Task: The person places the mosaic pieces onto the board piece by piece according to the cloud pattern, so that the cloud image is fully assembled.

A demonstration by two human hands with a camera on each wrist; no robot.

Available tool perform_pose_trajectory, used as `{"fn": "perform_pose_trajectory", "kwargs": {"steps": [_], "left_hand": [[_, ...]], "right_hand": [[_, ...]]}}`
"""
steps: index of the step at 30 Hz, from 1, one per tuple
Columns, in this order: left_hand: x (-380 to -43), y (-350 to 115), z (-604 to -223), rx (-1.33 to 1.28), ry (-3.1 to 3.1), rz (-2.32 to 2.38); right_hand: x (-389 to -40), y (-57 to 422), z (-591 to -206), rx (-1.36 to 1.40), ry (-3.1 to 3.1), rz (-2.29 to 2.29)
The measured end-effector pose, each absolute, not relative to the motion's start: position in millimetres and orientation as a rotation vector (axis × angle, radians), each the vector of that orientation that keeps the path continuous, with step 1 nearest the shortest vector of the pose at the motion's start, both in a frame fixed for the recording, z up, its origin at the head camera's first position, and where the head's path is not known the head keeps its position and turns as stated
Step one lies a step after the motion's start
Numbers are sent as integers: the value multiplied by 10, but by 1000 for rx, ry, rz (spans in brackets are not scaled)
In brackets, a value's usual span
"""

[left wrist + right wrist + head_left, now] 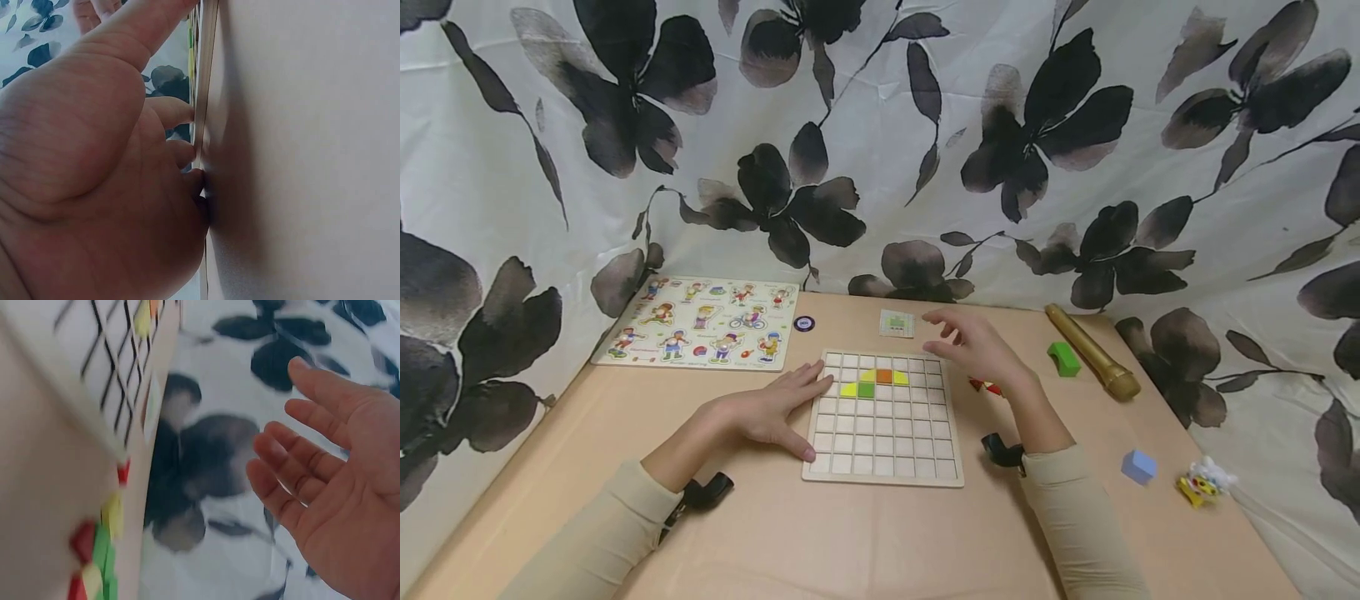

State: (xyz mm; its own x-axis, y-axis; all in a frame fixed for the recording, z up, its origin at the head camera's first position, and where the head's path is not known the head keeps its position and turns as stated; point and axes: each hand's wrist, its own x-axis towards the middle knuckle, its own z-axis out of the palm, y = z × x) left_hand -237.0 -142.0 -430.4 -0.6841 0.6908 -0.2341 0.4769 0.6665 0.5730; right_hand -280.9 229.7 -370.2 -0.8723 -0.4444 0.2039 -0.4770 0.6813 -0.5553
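A wooden board with a grid of pale squares (pixel 883 450) lies flat on the table. Near its top sit a green tile (pixel 866 389), an orange tile (pixel 884 377) and yellow pieces (pixel 901 378). My left hand (pixel 778 408) rests along the board's left edge, fingers and thumb spread. Above the top right corner hovers my right hand (pixel 973 346), fingers loosely bent and holding nothing, as the right wrist view also shows. A small printed card (pixel 897 323) lies behind the board. Loose red, yellow and green pieces (pixel 103 550) lie right of the board, partly hidden by my right arm in the head view.
A board with cartoon figures (pixel 700 325) lies back left beside a dark round disc (pixel 804 323). On the right are a gold microphone-shaped object (pixel 1090 350), a green arch block (pixel 1064 359), a blue block (pixel 1139 467) and a small white-and-yellow toy (pixel 1204 483). A floral curtain (pixel 880 167) hangs behind.
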Motion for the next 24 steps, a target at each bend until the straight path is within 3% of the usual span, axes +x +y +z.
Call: {"fn": "perform_pose_trajectory", "kwargs": {"steps": [12, 19, 24], "left_hand": [[-2379, -1400, -4323, 906, 2439, 670], [-2384, -1395, -4334, 921, 2438, 670], [-2379, -1399, -4318, 908, 2435, 669]], "right_hand": [[-3030, 3079, -3900, 436, -2898, 1002], [-3054, 3261, -4084, 237, -3082, 968], [-3087, 3303, -4189, 256, -3106, 1020]]}}
